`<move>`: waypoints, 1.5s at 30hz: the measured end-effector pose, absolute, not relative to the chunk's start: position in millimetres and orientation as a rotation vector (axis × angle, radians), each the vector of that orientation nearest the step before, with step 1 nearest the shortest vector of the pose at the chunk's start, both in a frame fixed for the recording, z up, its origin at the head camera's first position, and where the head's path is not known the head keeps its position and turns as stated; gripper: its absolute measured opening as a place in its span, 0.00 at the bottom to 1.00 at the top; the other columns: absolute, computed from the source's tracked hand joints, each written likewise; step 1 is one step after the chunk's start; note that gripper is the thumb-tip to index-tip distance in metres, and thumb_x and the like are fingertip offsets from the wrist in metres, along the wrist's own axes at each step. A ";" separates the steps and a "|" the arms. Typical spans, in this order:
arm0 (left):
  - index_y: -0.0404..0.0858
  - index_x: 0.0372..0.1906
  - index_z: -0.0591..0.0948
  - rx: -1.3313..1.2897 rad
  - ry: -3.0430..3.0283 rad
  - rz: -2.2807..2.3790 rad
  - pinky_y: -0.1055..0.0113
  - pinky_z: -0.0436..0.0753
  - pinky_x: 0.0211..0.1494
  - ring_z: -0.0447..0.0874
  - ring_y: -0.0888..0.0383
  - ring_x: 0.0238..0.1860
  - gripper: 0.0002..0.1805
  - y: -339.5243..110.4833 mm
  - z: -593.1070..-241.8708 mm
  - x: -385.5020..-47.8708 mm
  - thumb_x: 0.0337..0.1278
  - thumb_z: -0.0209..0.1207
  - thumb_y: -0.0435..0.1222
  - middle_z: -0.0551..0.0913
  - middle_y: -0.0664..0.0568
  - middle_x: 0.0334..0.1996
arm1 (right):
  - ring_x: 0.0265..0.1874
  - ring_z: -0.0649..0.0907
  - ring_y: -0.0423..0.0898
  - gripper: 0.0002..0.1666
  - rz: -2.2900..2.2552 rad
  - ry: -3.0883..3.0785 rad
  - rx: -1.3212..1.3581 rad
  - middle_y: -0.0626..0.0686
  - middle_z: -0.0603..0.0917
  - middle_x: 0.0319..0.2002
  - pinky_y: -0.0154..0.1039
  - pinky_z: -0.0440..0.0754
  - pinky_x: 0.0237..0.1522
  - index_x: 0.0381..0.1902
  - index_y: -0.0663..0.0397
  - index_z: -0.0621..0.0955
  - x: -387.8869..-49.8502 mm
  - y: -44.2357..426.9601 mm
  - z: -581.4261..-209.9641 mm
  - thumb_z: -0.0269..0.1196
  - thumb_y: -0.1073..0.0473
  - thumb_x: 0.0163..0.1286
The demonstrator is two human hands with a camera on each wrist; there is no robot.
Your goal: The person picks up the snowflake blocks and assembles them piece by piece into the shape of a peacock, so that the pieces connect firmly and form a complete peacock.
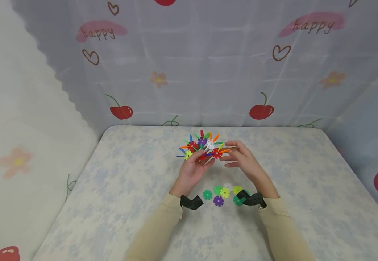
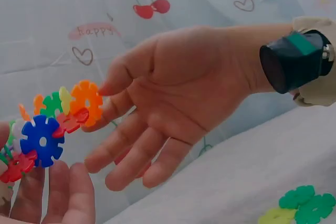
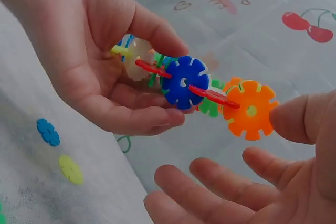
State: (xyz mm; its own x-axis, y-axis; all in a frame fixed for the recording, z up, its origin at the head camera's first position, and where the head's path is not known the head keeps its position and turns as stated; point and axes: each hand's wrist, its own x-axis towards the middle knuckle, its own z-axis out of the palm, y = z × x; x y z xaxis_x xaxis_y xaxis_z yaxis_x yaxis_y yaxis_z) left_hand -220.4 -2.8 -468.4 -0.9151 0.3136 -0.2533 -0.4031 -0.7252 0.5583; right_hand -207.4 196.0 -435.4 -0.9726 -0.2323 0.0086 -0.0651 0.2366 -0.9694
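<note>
Probably light and stiff, I'd take the snowflake-disc cluster (image 1: 210, 144), held over the far table (image 1: 136, 163), by its blue disc (image 3: 178, 92). The left hand (image 1: 192, 172) grips it, hiding part from me; the right hand (image 1: 249, 163) spreads wide, thumb at an orange disc (image 3: 245, 123). A wristband (image 1: 254, 199) covers some loose discs (image 1: 224, 195).

Left hand (image 1: 192, 171) curled, right hand (image 1: 246, 162) spread
</note>
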 end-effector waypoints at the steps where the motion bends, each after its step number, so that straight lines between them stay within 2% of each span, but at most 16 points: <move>1: 0.44 0.43 0.81 -0.169 0.896 2.590 0.58 0.81 0.66 0.81 0.56 0.52 0.08 -0.6 -469.9 -222.4 0.76 0.51 0.35 0.82 0.55 0.47 | 0.55 0.87 0.61 0.29 -1.880 2.283 -0.278 0.72 0.71 0.66 0.49 0.88 0.53 0.74 0.65 0.60 -208.5 198.2 -436.2 0.45 0.57 0.82; 3: 0.45 0.39 0.84 -0.087 0.939 2.574 0.59 0.83 0.64 0.82 0.57 0.52 0.12 3.4 -471.9 -225.9 0.76 0.51 0.32 0.84 0.57 0.45 | 0.52 0.89 0.54 0.33 -1.962 2.141 -0.278 0.69 0.71 0.67 0.47 0.89 0.52 0.78 0.63 0.55 -210.0 202.2 -438.6 0.46 0.58 0.81; 7: 0.47 0.37 0.86 0.082 1.093 2.542 0.65 0.87 0.53 0.84 0.61 0.45 0.16 10.5 -470.2 -230.9 0.74 0.52 0.28 0.86 0.59 0.38 | 0.47 0.88 0.39 0.37 -2.135 1.980 -0.292 0.53 0.78 0.60 0.40 0.89 0.47 0.79 0.62 0.52 -211.1 206.9 -442.1 0.51 0.67 0.77; 10: 0.47 0.46 0.84 0.194 1.215 2.512 0.68 0.88 0.51 0.86 0.64 0.39 0.15 14.9 -465.0 -233.3 0.72 0.53 0.25 0.88 0.60 0.36 | 0.46 0.87 0.37 0.39 -2.232 1.991 -0.287 0.42 0.82 0.53 0.36 0.89 0.45 0.78 0.62 0.54 -211.9 208.1 -442.4 0.55 0.72 0.74; 13: 0.43 0.56 0.79 0.257 1.292 2.480 0.68 0.88 0.49 0.87 0.65 0.37 0.18 17.7 -459.8 -236.0 0.69 0.54 0.23 0.88 0.61 0.37 | 0.45 0.87 0.37 0.38 -2.307 2.055 -0.235 0.38 0.84 0.49 0.34 0.89 0.44 0.76 0.61 0.58 -212.7 208.4 -440.5 0.57 0.74 0.73; 16: 0.41 0.61 0.75 0.252 1.312 2.473 0.67 0.88 0.47 0.85 0.63 0.37 0.21 18.5 -456.5 -240.1 0.67 0.54 0.22 0.86 0.60 0.39 | 0.43 0.87 0.36 0.38 -2.349 2.126 -0.169 0.38 0.84 0.48 0.33 0.89 0.42 0.76 0.62 0.59 -213.4 209.8 -438.4 0.57 0.75 0.72; 18: 0.41 0.58 0.74 0.197 1.303 2.481 0.66 0.88 0.46 0.83 0.62 0.38 0.19 18.4 -455.3 -242.9 0.67 0.55 0.23 0.83 0.58 0.39 | 0.42 0.87 0.36 0.39 -2.350 2.186 -0.123 0.38 0.84 0.47 0.33 0.89 0.41 0.76 0.62 0.59 -214.1 212.0 -438.1 0.57 0.77 0.70; 20: 0.42 0.57 0.73 0.140 1.278 2.510 0.66 0.87 0.46 0.82 0.60 0.40 0.17 16.6 -455.6 -245.9 0.68 0.54 0.26 0.81 0.56 0.41 | 0.41 0.87 0.35 0.39 -2.332 2.233 -0.090 0.38 0.83 0.46 0.32 0.89 0.41 0.75 0.62 0.60 -215.4 214.5 -439.2 0.57 0.77 0.69; 23: 0.42 0.63 0.71 0.079 1.316 2.549 0.67 0.85 0.45 0.80 0.60 0.42 0.17 11.9 -457.6 -249.2 0.73 0.50 0.30 0.78 0.54 0.46 | 0.40 0.86 0.36 0.39 -2.289 2.267 -0.053 0.41 0.82 0.44 0.31 0.88 0.42 0.74 0.61 0.61 -218.9 217.4 -443.8 0.57 0.78 0.68; 26: 0.38 0.69 0.70 0.028 1.507 2.514 0.70 0.80 0.39 0.77 0.62 0.37 0.22 6.5 -462.0 -252.8 0.75 0.50 0.33 0.78 0.52 0.49 | 0.39 0.86 0.37 0.38 -2.208 2.264 0.005 0.45 0.81 0.43 0.31 0.88 0.43 0.74 0.60 0.61 -223.9 220.6 -452.2 0.57 0.78 0.68; 30: 0.36 0.69 0.74 -0.024 1.825 2.273 0.65 0.81 0.39 0.76 0.63 0.32 0.23 1.1 -469.0 -257.3 0.73 0.55 0.36 0.83 0.47 0.52 | 0.36 0.86 0.38 0.35 -2.080 2.207 0.091 0.49 0.79 0.42 0.32 0.89 0.43 0.73 0.63 0.61 -230.1 227.0 -467.3 0.56 0.75 0.71; 35: 0.38 0.72 0.73 -0.018 1.984 1.956 0.56 0.86 0.51 0.82 0.57 0.44 0.27 0.5 -480.6 -262.0 0.74 0.56 0.42 0.82 0.42 0.59 | 0.32 0.87 0.40 0.32 -1.930 2.132 0.155 0.52 0.80 0.39 0.37 0.89 0.44 0.74 0.67 0.58 -232.5 235.8 -480.7 0.54 0.69 0.76; 37: 0.39 0.73 0.72 -0.021 2.010 1.892 0.56 0.87 0.52 0.83 0.53 0.50 0.28 1.4 -485.6 -263.1 0.73 0.55 0.43 0.82 0.42 0.60 | 0.32 0.87 0.41 0.34 -1.874 2.129 0.185 0.52 0.82 0.38 0.37 0.90 0.42 0.75 0.67 0.57 -232.9 237.7 -484.0 0.54 0.67 0.77; 39: 0.39 0.74 0.71 -0.036 2.046 1.839 0.59 0.89 0.48 0.84 0.51 0.51 0.29 2.4 -489.7 -264.6 0.73 0.56 0.44 0.80 0.42 0.64 | 0.31 0.87 0.41 0.34 -1.782 2.184 0.239 0.53 0.84 0.37 0.37 0.90 0.39 0.75 0.66 0.58 -234.2 238.1 -486.7 0.55 0.64 0.77; 42: 0.40 0.74 0.70 -0.068 2.099 1.787 0.63 0.89 0.42 0.86 0.50 0.48 0.30 3.9 -492.2 -266.7 0.72 0.57 0.45 0.77 0.42 0.67 | 0.31 0.86 0.42 0.32 -1.596 2.318 0.327 0.57 0.85 0.39 0.36 0.87 0.35 0.72 0.63 0.64 -235.7 238.0 -488.6 0.58 0.60 0.75; 45: 0.40 0.74 0.71 -0.087 2.165 1.735 0.63 0.88 0.40 0.86 0.49 0.48 0.31 3.2 -488.6 -266.9 0.71 0.57 0.46 0.78 0.42 0.67 | 0.35 0.82 0.45 0.30 -1.354 2.484 0.359 0.61 0.82 0.48 0.36 0.81 0.33 0.68 0.61 0.69 -235.0 239.9 -484.9 0.61 0.55 0.73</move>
State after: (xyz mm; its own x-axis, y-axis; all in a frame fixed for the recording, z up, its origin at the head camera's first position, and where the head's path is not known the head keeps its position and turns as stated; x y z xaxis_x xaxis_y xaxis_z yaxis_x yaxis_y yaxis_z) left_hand -266.9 3.2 -488.6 -0.9318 0.1767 -0.3172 -0.2710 0.2427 0.9315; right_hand -235.0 239.9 -484.9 -0.9273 0.0788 -0.3660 0.3502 0.5278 -0.7738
